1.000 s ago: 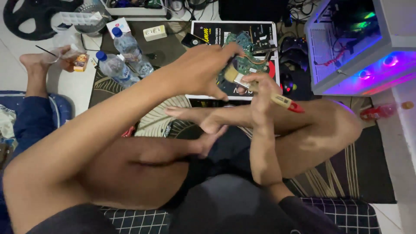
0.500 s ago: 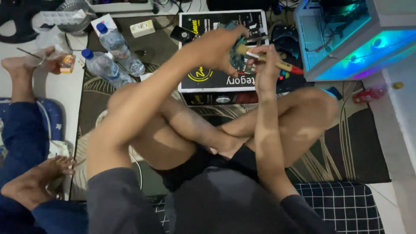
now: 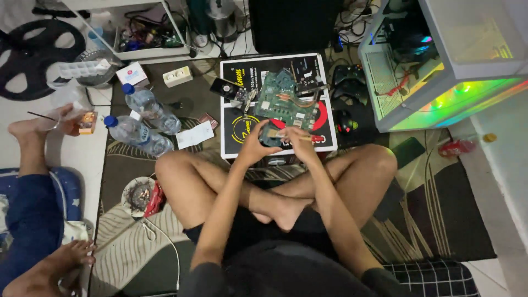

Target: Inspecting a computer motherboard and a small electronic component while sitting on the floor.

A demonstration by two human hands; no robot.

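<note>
A: What do we have in hand rn?

B: Left hand (image 3: 254,144) is cupped around a small dark part (image 3: 269,135), fingers closed on it, held just above the near edge of the black box (image 3: 242,126). Right hand (image 3: 300,140) pinches a small brush (image 3: 291,136) w/ a red handle end, bristle tip touching the dark part. So both hands are closed, each gripping its own item.

A: Board?

B: Green circuit board (image 3: 283,102) w/ copper heat pipe lies flat on top of the box, just beyond our hands, not touched. Small loose parts sit next to it on the box's left side; can't tell what they are.

A: Our posture?

B: We sit cross-legged on a patterned rug (image 3: 434,214), box right in front of our knees.

A: Surroundings?

B: Two plastic water bottles (image 3: 144,122) w/ blue caps lie on the rug left of the box, near a white paper slip (image 3: 195,135). Ashtray (image 3: 138,195) by our left knee. Black gamepads (image 3: 349,82) just right of the box. PC case (image 3: 440,60) w/ coloured lights far right. Another person's legs (image 3: 30,181) in blue trousers at the left edge, well apart from us.
</note>
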